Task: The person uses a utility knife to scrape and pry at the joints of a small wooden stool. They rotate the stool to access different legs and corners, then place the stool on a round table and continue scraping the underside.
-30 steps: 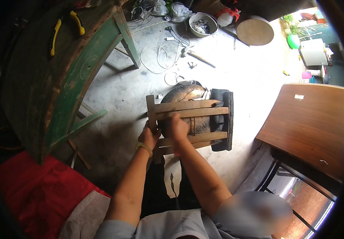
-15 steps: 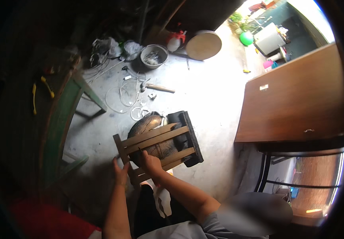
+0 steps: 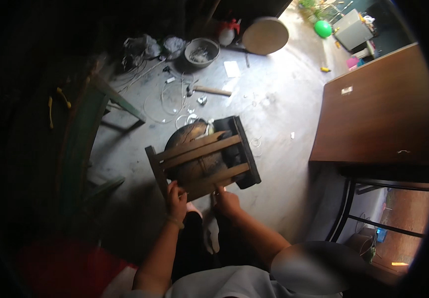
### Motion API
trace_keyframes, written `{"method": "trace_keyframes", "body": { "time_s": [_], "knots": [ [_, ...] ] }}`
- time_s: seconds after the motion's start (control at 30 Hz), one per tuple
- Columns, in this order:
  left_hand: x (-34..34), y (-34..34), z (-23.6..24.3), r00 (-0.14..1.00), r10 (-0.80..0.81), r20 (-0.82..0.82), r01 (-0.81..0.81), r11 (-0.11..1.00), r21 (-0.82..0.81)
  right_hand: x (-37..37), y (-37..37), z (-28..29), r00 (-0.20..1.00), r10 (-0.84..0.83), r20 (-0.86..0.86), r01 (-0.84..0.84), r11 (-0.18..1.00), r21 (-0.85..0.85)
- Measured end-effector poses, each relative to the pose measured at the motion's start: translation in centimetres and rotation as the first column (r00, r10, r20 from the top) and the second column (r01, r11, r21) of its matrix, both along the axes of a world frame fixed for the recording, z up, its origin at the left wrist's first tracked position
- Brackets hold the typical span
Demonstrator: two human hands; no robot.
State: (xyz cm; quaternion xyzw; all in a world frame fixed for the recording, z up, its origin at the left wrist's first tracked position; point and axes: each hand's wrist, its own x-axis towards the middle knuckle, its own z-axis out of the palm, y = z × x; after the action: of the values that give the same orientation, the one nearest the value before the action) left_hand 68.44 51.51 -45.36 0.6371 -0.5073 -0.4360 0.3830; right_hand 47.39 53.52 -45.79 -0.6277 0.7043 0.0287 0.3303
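A slatted wooden frame with a dark end piece lies slightly turned over a rounded, patterned bronze-coloured object. My left hand has its fingers curled on the frame's near left part. My right hand is closed at the frame's near edge, its fingertips by the lowest slat; what it holds, if anything, I cannot make out. My dark-clad legs are below the frame, partly hidden by it.
Green wooden furniture with yellow-handled pliers stands left. A hammer, cables and a basin lie beyond the frame. A brown cabinet and black metal rack are right; red cloth is lower left.
The frame has turned slightly, its right end rising. My right hand has moved from the middle slats to the near edge; my left hand has shifted nearer that edge. The view has shifted.
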Motion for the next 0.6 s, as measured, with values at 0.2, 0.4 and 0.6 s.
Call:
{"method": "trace_keyframes", "body": {
  "time_s": [0.2,0.4,0.6],
  "knots": [
    [-2.8,0.9,0.8,0.958,-0.217,0.188,0.212,0.976,0.045,-3.2,0.9,2.1,1.0,-0.018,0.016,0.018,1.0,-0.018],
    [-7.8,1.9,1.2,0.774,-0.436,0.458,0.353,0.899,0.258,-7.3,2.7,1.6,0.996,-0.001,0.087,0.001,1.0,0.002],
    [-11.9,0.9,2.0,0.692,-0.462,0.555,0.355,0.887,0.295,-11.2,3.0,1.9,0.988,-0.048,0.147,0.048,0.999,0.006]
  ]
}}
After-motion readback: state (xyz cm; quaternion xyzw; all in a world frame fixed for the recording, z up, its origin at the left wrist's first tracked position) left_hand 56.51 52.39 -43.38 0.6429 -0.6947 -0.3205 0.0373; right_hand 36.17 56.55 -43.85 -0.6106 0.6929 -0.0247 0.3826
